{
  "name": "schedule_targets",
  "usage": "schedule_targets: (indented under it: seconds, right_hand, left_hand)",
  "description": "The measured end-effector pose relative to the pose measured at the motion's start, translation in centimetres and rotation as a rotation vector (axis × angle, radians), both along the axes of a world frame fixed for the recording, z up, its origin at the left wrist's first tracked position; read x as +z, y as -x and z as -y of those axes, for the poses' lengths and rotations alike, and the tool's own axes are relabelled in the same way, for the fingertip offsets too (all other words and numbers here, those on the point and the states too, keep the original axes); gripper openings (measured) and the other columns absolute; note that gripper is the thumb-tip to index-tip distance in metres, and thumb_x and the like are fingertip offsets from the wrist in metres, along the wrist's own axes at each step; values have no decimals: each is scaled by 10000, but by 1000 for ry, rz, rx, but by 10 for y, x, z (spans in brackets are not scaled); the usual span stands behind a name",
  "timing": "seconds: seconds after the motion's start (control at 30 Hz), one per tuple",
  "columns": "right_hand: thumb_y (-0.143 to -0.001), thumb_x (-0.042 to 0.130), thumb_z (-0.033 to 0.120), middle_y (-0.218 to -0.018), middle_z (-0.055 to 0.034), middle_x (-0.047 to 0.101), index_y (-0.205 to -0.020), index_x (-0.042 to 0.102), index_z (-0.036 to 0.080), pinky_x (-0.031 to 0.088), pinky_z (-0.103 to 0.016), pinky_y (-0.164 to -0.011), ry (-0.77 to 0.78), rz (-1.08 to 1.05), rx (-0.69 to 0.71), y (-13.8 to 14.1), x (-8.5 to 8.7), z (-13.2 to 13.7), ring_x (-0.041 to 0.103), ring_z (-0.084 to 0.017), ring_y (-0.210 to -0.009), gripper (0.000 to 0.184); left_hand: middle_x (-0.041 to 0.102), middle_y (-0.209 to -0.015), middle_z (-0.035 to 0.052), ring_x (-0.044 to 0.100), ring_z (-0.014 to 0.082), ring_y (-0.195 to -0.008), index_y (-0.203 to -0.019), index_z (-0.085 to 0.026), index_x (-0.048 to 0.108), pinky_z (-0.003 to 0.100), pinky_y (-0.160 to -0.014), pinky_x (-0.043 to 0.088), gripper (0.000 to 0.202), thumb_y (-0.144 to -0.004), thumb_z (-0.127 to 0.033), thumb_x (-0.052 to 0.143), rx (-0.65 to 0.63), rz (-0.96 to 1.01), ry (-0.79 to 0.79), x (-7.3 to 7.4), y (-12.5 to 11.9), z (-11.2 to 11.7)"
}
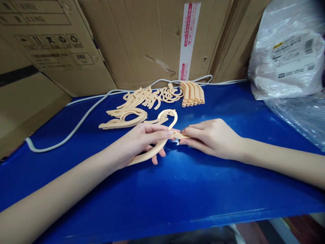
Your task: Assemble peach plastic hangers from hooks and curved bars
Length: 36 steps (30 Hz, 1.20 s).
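Both hands meet over the blue table. My left hand is closed on a cream plastic folding hanger, thumb pressed at its joint. Its curved arm runs down to the left under the palm, and its hook points up and away. Between thumb and fingers, my right hand pinches a cream hanger arm whose tip meets the joint at the left fingertips. Most of that arm is hidden by the hand. Whether the two parts are locked together cannot be seen.
Just beyond the left hand lie folded hangers. Behind them are loose curved pieces, hooks and stacked hanger arms. A white cable crosses the back. Cardboard boxes and a plastic-wrapped package border the table.
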State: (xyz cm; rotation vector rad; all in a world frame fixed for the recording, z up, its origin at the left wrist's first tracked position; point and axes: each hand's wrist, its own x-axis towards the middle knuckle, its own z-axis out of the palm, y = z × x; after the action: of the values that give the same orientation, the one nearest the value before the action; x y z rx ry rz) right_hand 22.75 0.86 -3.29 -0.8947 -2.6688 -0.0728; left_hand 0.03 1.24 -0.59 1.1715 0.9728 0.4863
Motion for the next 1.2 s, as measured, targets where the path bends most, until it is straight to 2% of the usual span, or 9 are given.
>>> schedule_targets:
  seconds: [0.17,0.33,0.47,0.57,0.8,1.2]
  right_hand:
    - [-1015,365,405,-755,-15,676,-879,641,173,357,-253,-611,-89,28,31,0,1,0,597,-126,-628,385]
    - [-1018,351,403,-721,-7,658,-859,654,177,357,-254,-607,-133,40,26,0,1,1,566,-119,-600,409]
    - [-1012,366,414,-712,-6,655,-864,670,185,351,-259,-601,-155,45,26,0,1,1,550,-121,-591,409]
    - [-1007,382,415,-710,-7,657,-872,682,193,348,-257,-606,-150,52,27,0,1,1,547,-122,-592,397]
    - [-1003,395,413,-696,-5,655,-867,682,194,347,-257,-599,-130,47,38,0,1,1,549,-119,-580,385]
    - [-992,416,431,-741,-6,685,-944,674,201,338,-258,-596,-18,39,54,-2,0,1,603,-128,-618,349]
  left_hand:
    - [637,-572,-14,575,76,-419,-955,-181,734,127,-382,504,142,-862,-221,634,-37,4,6,-1,0,-2]
    - [617,-598,-23,593,88,-488,-882,-174,696,136,-388,515,85,-851,-235,645,-63,2,3,-1,2,-2]
    - [621,-649,-17,601,90,-523,-900,-173,678,145,-410,528,97,-840,-246,660,-86,-7,7,-1,2,-1]
    - [622,-666,-8,625,107,-582,-914,-174,677,153,-445,545,140,-824,-281,687,-93,-14,-16,-3,1,-2]
    - [633,-578,-19,583,83,-449,-872,-170,637,156,-439,529,97,-850,-265,641,-87,-36,-69,-3,0,1]
    - [624,-543,-2,585,102,-465,-850,-147,615,180,-449,525,137,-815,-276,642,-82,-92,-124,-3,-4,2]
